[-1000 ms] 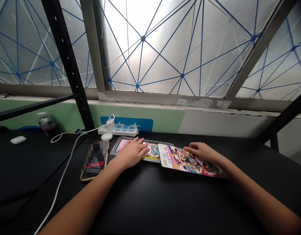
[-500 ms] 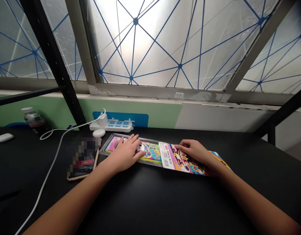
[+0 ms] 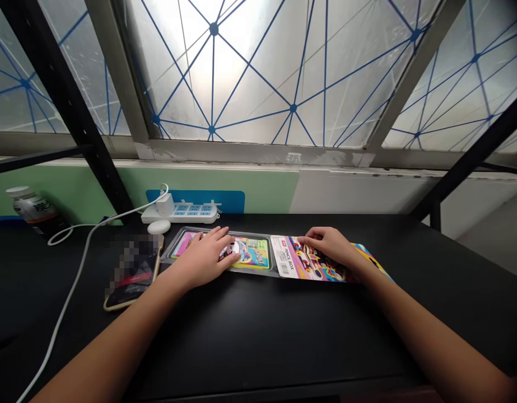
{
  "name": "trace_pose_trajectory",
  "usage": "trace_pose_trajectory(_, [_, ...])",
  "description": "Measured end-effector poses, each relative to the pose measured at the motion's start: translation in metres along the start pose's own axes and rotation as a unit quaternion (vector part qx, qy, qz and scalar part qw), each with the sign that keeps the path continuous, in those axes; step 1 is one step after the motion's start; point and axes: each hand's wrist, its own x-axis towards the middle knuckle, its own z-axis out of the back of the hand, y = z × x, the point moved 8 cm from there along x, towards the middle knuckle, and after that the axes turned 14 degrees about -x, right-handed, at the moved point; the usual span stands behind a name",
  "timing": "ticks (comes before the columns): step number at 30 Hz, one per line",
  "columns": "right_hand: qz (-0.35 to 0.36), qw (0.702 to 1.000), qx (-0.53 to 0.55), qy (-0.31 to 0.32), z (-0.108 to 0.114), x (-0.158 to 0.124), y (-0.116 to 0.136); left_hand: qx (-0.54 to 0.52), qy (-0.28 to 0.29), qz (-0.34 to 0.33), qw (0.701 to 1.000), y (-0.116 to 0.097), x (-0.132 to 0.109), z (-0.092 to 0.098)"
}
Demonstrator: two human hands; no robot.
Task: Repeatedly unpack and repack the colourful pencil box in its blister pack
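Note:
A pencil box (image 3: 258, 252) with bright cartoon print lies in a clear plastic tray (image 3: 169, 253) on the black desk. Across it rests my left hand (image 3: 208, 254), palm down, fingers spread over the print. To the right, a colourful cardboard card (image 3: 289, 260) marked "PENCIL BOX" overlaps the tray's right end. My right hand (image 3: 329, 244) is on the card's upper part, fingers drawn together on it; the hand and forearm hide much of its right side. Between the box's right end and the card, the tray's clear rim shows.
Left of the tray lies a phone (image 3: 136, 280), partly blurred. Behind it are a white round case (image 3: 159, 226) and a power strip (image 3: 191, 212) with a plugged-in charger. A white cable (image 3: 69, 302) runs down the left. A bottle (image 3: 35, 210) leans by the wall.
The card has slid slightly right relative to the tray, exposing the tray's rim beside the box. The left hand stays on the box. The whole view has shifted a little.

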Motion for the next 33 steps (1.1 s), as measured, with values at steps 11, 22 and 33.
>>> trace_pose_trajectory(11, [-0.009,1.0,-0.008,-0.017,0.005,-0.002,0.001,-0.028,-0.008,-0.003,1.0,-0.002,0.0,-0.001])
trace_pose_trajectory(22, [0.001,1.0,0.007,0.014,-0.014,-0.011,0.045,-0.321,0.014,-0.026,0.947,-0.058,-0.013,-0.009])
trace_pose_trajectory(33, [0.066,0.991,0.028,0.112,-0.007,-0.013,0.024,-0.392,-0.224,0.054,0.891,0.023,-0.001,0.032])
